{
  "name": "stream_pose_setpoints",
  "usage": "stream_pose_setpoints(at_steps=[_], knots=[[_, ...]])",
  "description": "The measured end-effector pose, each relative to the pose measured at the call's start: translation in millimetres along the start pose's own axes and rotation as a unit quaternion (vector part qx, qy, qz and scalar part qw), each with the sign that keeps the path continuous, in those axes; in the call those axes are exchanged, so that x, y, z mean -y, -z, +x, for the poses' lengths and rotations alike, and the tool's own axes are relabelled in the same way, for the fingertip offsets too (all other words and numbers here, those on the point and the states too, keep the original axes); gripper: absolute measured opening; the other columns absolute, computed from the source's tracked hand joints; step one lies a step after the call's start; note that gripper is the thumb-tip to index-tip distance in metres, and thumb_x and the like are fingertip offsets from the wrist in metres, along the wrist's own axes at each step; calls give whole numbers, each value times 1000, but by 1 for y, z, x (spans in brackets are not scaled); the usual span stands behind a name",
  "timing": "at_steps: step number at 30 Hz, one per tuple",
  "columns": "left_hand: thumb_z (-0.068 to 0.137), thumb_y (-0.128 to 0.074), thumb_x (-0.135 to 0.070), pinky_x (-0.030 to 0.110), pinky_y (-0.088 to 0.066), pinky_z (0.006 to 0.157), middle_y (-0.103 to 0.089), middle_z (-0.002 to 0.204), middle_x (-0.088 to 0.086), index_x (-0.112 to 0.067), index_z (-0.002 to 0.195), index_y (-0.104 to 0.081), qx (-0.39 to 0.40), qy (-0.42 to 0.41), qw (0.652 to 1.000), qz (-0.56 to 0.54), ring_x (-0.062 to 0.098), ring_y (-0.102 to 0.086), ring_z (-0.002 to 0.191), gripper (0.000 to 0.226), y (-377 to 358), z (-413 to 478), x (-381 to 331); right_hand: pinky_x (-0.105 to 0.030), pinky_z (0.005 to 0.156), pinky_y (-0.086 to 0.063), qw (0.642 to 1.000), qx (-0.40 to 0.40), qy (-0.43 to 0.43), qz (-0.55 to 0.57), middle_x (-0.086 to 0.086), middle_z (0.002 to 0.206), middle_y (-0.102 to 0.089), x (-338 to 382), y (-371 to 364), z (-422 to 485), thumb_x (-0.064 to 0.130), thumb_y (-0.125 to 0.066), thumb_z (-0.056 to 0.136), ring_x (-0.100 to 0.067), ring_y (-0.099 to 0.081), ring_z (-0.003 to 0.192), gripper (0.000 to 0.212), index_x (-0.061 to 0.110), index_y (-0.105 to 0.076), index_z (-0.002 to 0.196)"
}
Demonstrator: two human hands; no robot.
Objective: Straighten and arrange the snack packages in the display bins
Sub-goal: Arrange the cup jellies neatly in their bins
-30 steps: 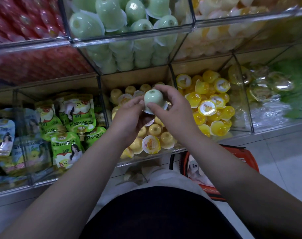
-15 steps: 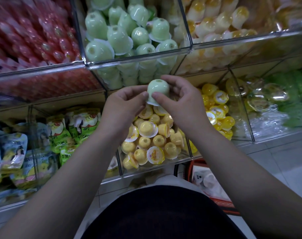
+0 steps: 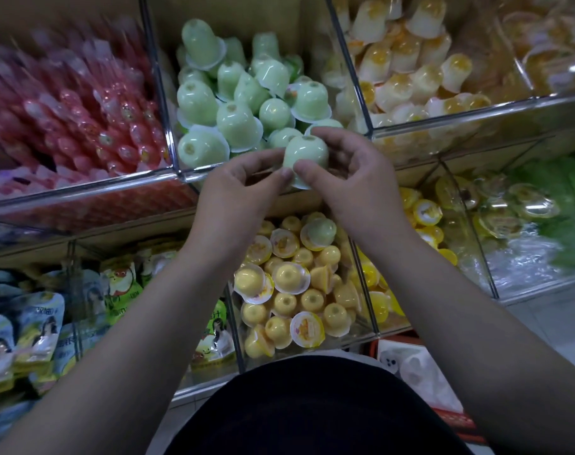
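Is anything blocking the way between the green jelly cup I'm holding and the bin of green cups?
Nothing visible. The left hand and right hand hold the green jelly cup right at the open front edge of the green bin.

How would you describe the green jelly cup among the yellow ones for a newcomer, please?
Look at the lower bin of yellow jelly cups, centre frame. At its back sits the green jelly cup, the only non-yellow one there.

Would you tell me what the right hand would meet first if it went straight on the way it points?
Beyond the held cup, the right hand would probably meet the green cup pile first, though depth is unclear.
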State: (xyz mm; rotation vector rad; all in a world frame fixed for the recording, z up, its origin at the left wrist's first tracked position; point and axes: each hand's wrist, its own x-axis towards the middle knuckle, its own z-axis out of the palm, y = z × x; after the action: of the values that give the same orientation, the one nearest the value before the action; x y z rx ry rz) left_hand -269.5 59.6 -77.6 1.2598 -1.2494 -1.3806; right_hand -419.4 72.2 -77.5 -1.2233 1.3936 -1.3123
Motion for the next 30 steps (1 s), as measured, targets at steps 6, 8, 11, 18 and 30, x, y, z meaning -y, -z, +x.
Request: stream_pose_setpoints(at_steps=[6,8,11,18,30], knots=[[89,-70,-14,33,-52,96,-75,107,-2,-16,115,-71,-6,-5,1000,8,12,-69,106,26,2,23,-13,-26,91,-55,1000,-1,10,-15,5,113,-68,12,-4,24,15,-78,82,-4,-65,106,40,26,-59,116],[88,-70,-17,38,-52,98,-75,108,-3,-19,114,-72,-6,-13,1000,23,13,-68,107,26,2,30,-19,-26,90,-56,999,-6,17,-39,9,110,-68,17,-4,32,19,-79,81,-2,-65,105,41,28,-60,115],[89,-70,-16,33,-53,97,-74,109,-5,-16,119,-69,-23,-10,999,34,8,-68,105,30,1,39,-29,-25,89,-55,997,-20,25,-72,15,108,-66,25,-5,42,25,-81,79,2,-62,105,43,29,-61,116],[94,-63,-12,17,-50,92,-70,110,-16,-22,122,-67,-32,-12,997,71,-7,-63,104,30,-4,62,-55,-21,87,-54,995,-32,18,-97,12,111,-66,31,-4,75,24,-78,81,-2,-62,107,43,25,-62,121],[97,-55,-11,15,-44,97,-63,120,-20,-23,135,-58,-19,3,996,88,-9,-56,111,40,-23,117,-63,-28,101,-46,976,-52,53,-205,12,121,-59,21,-10,138,23,-71,86,-11,-52,120,46,23,-56,130]])
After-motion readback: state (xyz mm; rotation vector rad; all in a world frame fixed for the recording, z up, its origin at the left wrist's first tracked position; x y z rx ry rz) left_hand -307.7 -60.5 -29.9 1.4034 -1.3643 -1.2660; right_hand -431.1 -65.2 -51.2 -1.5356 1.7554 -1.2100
